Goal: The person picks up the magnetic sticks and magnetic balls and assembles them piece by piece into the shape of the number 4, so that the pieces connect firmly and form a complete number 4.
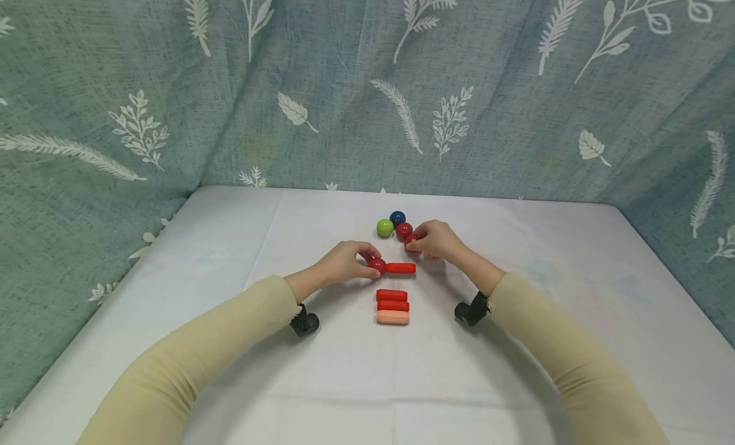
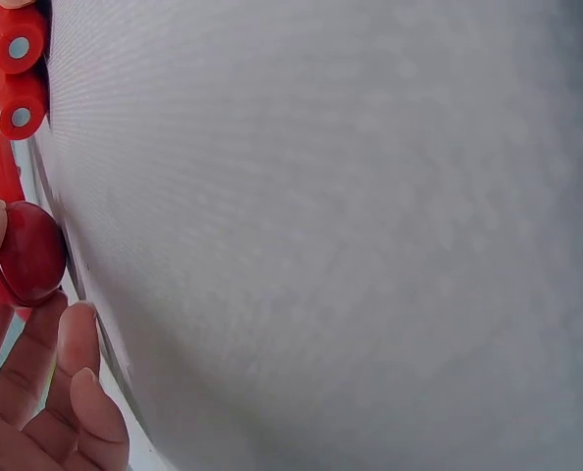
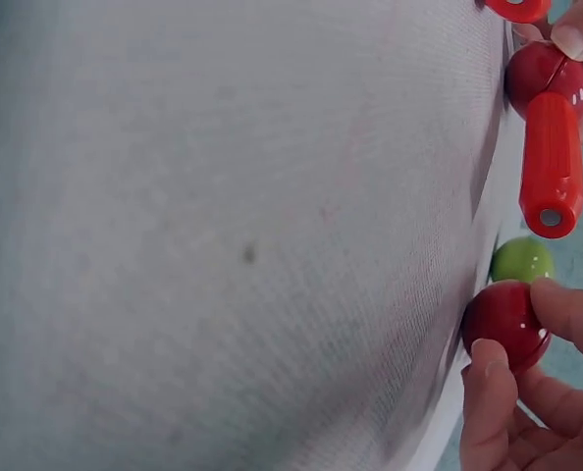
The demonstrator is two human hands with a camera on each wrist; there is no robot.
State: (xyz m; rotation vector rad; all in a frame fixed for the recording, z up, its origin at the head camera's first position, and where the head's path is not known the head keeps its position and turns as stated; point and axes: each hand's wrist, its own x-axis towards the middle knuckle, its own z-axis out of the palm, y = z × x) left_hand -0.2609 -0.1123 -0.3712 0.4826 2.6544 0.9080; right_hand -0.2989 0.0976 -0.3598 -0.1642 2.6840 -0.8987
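Note:
Between thumb and fingers my left hand (image 1: 347, 261) pinches a shiny red ball (image 1: 377, 265) on the white tabletop. A red magnetic rod (image 1: 401, 268) touches that ball and points right; the right wrist view shows a round metal disc in the rod's free end (image 3: 551, 218). Further back, my right hand (image 1: 439, 239) pinches a second red ball (image 3: 505, 324), partly covered by the fingers in the head view. Beside it lie another red ball (image 1: 404, 230), a dark blue ball (image 1: 397, 218) and a green ball (image 1: 385, 228).
Nearer the body, two red rods (image 1: 392, 300) and a ridged peach rod (image 1: 393, 317) lie side by side. Something pinkish (image 1: 430, 256) shows under the right hand, mostly hidden. A green leaf-patterned curtain (image 1: 344, 113) rises behind the white-covered table (image 1: 321, 381).

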